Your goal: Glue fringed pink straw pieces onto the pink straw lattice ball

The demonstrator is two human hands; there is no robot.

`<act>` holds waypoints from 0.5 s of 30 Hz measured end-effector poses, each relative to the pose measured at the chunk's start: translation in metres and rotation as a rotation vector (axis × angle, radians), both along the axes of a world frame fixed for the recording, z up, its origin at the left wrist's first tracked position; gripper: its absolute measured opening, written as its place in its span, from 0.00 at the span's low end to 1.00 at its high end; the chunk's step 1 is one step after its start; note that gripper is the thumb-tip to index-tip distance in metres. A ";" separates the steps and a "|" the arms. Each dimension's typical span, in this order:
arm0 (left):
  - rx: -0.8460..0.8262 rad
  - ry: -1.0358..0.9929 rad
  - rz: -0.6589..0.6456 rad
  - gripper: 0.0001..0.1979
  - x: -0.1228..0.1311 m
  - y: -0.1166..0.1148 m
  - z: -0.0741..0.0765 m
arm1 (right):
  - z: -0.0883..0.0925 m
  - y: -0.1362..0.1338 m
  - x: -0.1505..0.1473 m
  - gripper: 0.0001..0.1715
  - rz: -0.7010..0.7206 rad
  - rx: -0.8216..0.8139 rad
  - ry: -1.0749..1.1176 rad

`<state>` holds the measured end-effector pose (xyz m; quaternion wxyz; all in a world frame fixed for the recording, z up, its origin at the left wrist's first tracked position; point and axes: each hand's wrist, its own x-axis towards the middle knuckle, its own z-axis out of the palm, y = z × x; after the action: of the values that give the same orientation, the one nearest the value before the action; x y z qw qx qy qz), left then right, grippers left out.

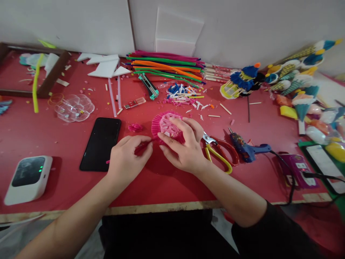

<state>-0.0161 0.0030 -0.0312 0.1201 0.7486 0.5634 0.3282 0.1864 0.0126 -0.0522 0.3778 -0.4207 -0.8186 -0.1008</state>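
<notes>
In front of me lies a round pink piece [157, 126] with a pleated magenta rim and a lighter lattice of short sticks in the middle. My right hand [185, 144] grips its near right side, fingers over the lattice. Just left of it, my left hand [130, 154] pinches a thin magenta strip [142, 145], whose far end reaches the rim. A pink tip pokes out behind that hand; whether it belongs to the same strip is hidden. A small ruffled pink scrap [135, 127] rests beyond my left fingers.
Scissors [222, 153] and a glue gun [248, 147] with a cord lie right of my hand. A black phone [101, 144] and white device [29, 180] are at left. Behind are a cutter [148, 86], pipe cleaners [167, 68] and cut bits [183, 94].
</notes>
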 end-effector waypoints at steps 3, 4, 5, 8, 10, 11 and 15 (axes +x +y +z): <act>0.005 -0.007 -0.001 0.07 -0.001 0.000 -0.001 | 0.000 0.000 0.000 0.16 0.002 0.012 -0.003; 0.005 -0.010 -0.002 0.07 -0.001 0.000 -0.001 | 0.000 0.000 0.000 0.16 0.003 0.009 -0.005; 0.007 -0.013 -0.004 0.07 -0.001 0.000 0.000 | 0.000 0.000 0.000 0.16 0.002 0.006 -0.005; 0.018 -0.022 -0.013 0.07 -0.001 0.001 0.001 | 0.000 0.000 0.000 0.15 -0.003 -0.010 0.012; 0.027 -0.029 -0.017 0.07 -0.001 0.001 0.001 | 0.000 0.000 0.000 0.15 0.001 -0.013 0.016; 0.029 -0.033 -0.019 0.07 -0.001 0.001 0.001 | 0.001 0.000 0.000 0.15 0.005 -0.012 0.014; 0.022 -0.039 -0.022 0.07 -0.001 0.000 -0.001 | 0.001 0.000 0.000 0.15 0.008 -0.010 0.006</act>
<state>-0.0171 0.0034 -0.0322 0.1267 0.7494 0.5492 0.3476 0.1868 0.0121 -0.0509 0.3784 -0.4196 -0.8197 -0.0937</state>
